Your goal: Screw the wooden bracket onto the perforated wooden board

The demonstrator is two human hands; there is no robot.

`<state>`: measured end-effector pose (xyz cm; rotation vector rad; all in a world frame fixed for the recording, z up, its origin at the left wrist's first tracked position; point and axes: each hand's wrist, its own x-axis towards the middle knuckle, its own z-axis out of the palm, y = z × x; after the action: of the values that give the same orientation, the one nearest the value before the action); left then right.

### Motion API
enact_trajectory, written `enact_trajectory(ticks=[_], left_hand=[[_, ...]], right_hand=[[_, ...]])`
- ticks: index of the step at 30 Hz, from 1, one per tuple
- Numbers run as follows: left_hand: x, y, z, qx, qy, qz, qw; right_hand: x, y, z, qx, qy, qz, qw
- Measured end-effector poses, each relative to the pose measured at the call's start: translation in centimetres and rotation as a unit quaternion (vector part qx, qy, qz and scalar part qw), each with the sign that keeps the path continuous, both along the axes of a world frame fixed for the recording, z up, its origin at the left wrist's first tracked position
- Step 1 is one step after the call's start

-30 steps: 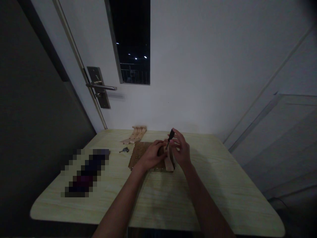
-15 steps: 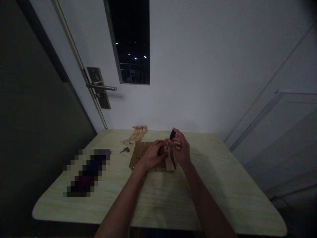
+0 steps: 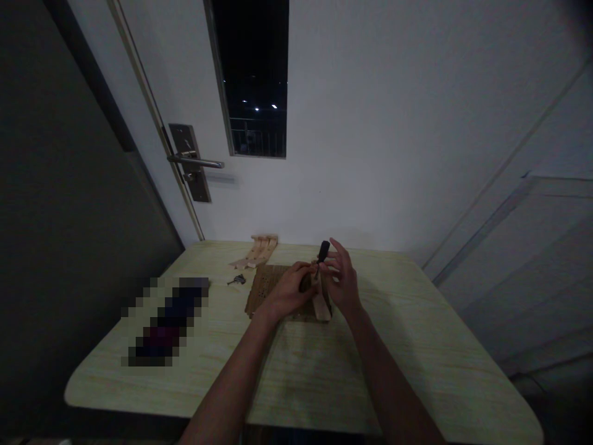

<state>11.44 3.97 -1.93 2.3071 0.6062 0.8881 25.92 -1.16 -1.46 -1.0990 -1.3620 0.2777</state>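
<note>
A screwdriver (image 3: pixel 323 251) with a black handle stands tilted over a pale wooden piece (image 3: pixel 320 307). My right hand (image 3: pixel 341 281) pinches it low, near the shaft, with a fingertip raised beside the handle. The wooden piece lies on the right part of a brown cardboard sheet (image 3: pixel 262 290). From the left, my left hand (image 3: pixel 291 289) grips the wood, thumb and fingers around its upper part. The screwdriver's tip is hidden among the fingers, so I cannot tell what it touches.
Several more wooden pieces (image 3: pixel 259 250) lie at the table's back edge. A small heap of screws (image 3: pixel 238 280) sits left of the cardboard. A blurred-out dark object (image 3: pixel 173 321) lies at the left of the table (image 3: pixel 301 371). Behind stands a white door with a handle (image 3: pixel 199 162).
My right hand's fingers have shifted on the screwdriver and its index finger now stretches higher. My left hand still holds the wooden piece. The whole view has moved slightly.
</note>
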Motion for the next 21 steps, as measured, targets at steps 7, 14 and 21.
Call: enact_trajectory(ticks=[7,14,21], left_hand=[[-0.06,-0.02,0.03,-0.007,0.016,0.01,1.0],[-0.04,0.03,-0.09,-0.007,0.015,0.009,1.0],[0.05,0.05,0.0,0.007,0.01,0.003,1.0]], right_hand=[[-0.19,-0.02,0.16,-0.014,0.009,-0.026,1.0],[-0.08,-0.04,0.16,-0.012,0.024,-0.012,1.0],[0.16,-0.28,0.11,-0.003,0.004,0.025,1.0]])
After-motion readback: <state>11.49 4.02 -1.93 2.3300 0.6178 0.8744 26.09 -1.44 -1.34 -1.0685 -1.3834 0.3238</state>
